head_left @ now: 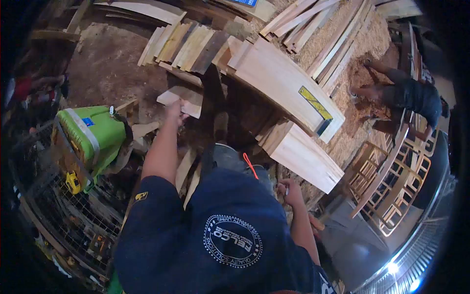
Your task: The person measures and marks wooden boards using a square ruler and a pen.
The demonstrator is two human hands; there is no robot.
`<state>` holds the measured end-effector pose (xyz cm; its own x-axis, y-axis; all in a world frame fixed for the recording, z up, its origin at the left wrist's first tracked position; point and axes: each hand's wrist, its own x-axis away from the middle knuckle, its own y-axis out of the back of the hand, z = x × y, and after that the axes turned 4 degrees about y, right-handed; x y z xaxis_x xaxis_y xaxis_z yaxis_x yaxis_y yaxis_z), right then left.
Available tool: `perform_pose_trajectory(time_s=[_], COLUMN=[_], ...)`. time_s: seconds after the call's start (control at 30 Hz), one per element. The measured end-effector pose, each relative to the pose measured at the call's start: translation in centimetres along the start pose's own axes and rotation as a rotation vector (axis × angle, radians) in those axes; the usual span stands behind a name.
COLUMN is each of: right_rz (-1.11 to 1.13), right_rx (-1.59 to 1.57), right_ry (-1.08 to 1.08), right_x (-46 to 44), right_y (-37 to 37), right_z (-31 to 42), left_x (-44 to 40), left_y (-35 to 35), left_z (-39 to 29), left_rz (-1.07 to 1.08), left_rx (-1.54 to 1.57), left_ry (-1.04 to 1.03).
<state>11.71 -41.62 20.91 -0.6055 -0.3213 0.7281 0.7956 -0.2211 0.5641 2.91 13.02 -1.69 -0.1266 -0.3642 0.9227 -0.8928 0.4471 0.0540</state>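
Note:
My left hand [179, 112] is closed on the edge of a short wooden board [169, 96], held out in front of me to the left. My right hand [291, 191] is near my waist on the right with its fingers curled together. A small pale tip shows at those fingers, too small to name. A wide pale plank [274, 68] lies ahead, with a yellow-bladed square [313, 104] on it. Below that plank, close to my right hand, is a stack of boards [308, 157]. An orange-red cord loop [250, 165] hangs at my waist.
Short slats [188, 46] lie in a row ahead; long strips [338, 44] rest on sawdust. A green container [88, 132] and a yellow tape measure [73, 183] are at left. Another person [416, 98] bends over at right, near wooden chair frames [401, 191].

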Motion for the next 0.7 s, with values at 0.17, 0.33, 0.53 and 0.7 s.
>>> perform_pose_trajectory(time_s=[0.17,0.33,0.53,0.7], right_rz=[-0.064,-0.028,-0.07,-0.09], right_rx=[-0.094,-0.069,-0.078,-0.19], right_ry=[-0.028,-0.096,0.052,-0.016], right_x=[0.4,-0.4,-1.2,-1.3], right_y=[0.8,1.2,0.0,0.1], right_z=[0.9,-0.5,-1.0,0.7], left_x=[-3.2,-3.6,1.0,2.7], left_y=[-0.6,-2.2,-6.5,-8.2], left_z=[-2.4,-3.8,-7.1,-5.1], left_rz=[-0.041,-0.033,0.002,0.05], left_rx=[0.088,0.18,0.254,0.087], left_ry=[0.018,-0.053,-0.192,-0.127])
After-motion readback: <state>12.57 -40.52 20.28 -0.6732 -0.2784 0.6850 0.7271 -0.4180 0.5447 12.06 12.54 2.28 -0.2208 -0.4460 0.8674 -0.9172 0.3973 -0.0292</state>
